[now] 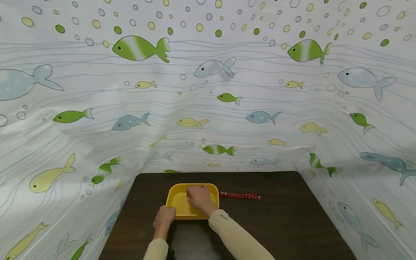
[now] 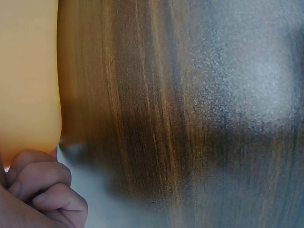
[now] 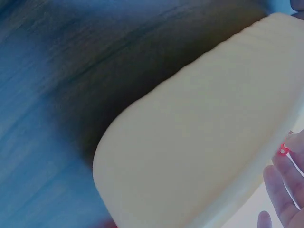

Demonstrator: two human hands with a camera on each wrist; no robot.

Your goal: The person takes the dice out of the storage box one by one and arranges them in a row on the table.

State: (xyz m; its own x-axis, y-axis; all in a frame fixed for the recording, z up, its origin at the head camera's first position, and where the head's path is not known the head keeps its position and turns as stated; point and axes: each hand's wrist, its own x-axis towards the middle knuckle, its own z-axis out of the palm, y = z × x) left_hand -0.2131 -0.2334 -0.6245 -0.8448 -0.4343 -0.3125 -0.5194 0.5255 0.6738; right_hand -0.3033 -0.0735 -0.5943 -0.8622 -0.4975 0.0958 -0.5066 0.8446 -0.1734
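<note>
A shallow yellow plastic tray (image 1: 178, 202) stands on the dark wooden table. My left hand (image 1: 165, 216) grips its near left corner, and in the left wrist view the curled fingers (image 2: 45, 173) lie against the tray's edge. My right hand (image 1: 199, 196) reaches over the tray's inside. Between its thumb and fingertip it pinches a small red die (image 3: 283, 150) with white pips, while the other fingers spread loosely. To the right of the tray, a line of red dice (image 1: 240, 195) lies on the table, its left end close by the tray wall.
The dark wood-grain table (image 1: 282, 224) ends at a far edge just behind the tray. A white fish-patterned curtain (image 1: 208, 108) hangs behind it and along both sides.
</note>
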